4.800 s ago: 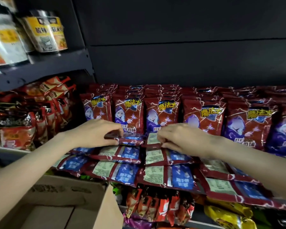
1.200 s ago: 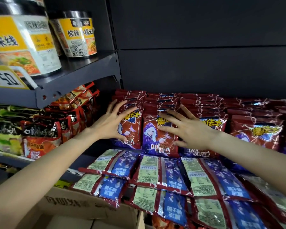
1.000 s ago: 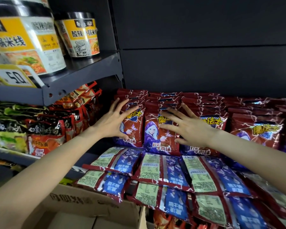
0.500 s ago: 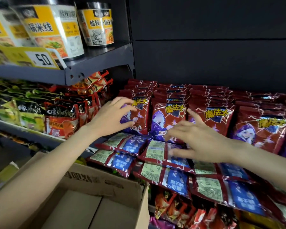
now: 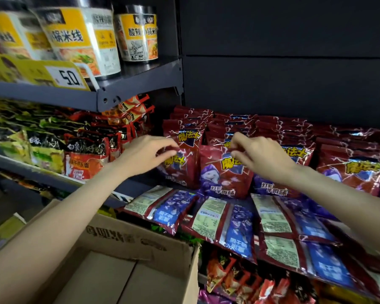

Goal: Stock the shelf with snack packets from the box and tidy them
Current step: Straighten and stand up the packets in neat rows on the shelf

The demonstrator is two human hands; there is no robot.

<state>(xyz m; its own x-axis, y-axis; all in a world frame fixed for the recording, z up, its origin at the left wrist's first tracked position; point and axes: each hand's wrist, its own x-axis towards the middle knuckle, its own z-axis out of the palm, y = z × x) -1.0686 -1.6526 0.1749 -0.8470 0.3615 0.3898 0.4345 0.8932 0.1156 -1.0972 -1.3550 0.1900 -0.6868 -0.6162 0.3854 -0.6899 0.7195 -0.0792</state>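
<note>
Both hands work the upright front row of red snack packets [image 5: 224,172] on the shelf [image 5: 127,195]: the left hand [image 5: 143,159] pinches the top edge of the leftmost front packet [image 5: 178,163] between thumb and fingers, and the right hand [image 5: 259,155] pinches the top of the next one, printed 魔法士 in yellow. Flat packets [image 5: 224,224] (backs up, white label panels showing) overhang the shelf's front edge, leaving little bare room. The open cardboard box [image 5: 127,260] sits below left, and a yellow tag [image 5: 68,76] reading "50" hangs beneath noodle cups [image 5: 83,38] marked 米线.
</note>
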